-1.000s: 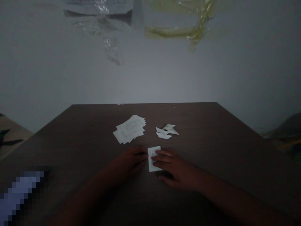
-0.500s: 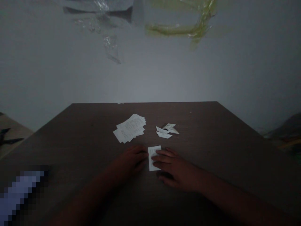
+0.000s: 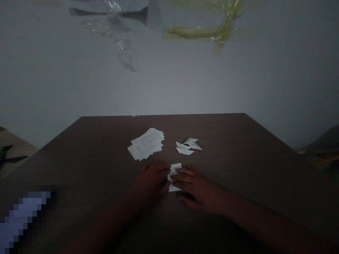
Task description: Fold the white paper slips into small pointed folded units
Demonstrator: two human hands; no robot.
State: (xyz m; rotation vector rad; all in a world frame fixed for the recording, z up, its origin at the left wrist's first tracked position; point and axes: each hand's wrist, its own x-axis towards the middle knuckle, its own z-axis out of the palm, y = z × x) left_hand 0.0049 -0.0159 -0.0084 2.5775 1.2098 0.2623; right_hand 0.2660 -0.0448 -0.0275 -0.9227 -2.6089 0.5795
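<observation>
A small white slip of printed paper point(image 3: 174, 187) lies upright in front of me on the dark table. My right hand point(image 3: 193, 185) rests on its right side, fingers spread flat across the print. Bent over the left edge is my left hand point(image 3: 156, 176), its fingertips touching the paper and its thumb apart, near the lower left corner. Part of the slip is hidden under both hands. Beyond them lie several folded paper pieces point(image 3: 184, 151) with slanted ends. To their left is a fanned pile of printed paper slips point(image 3: 147, 144).
The brown wood-grain table point(image 3: 227, 130) meets a pale wall point(image 3: 169, 81) at its far edge. Clear tape point(image 3: 125, 53) and yellowish tape point(image 3: 196, 33) stick to the wall. A blurred-out bluish object point(image 3: 25, 211) lies at the near left.
My left hand has moved slightly right, its fingers and thumb now over the slip's left edge. My right hand, the pile and the folded pieces stay put.
</observation>
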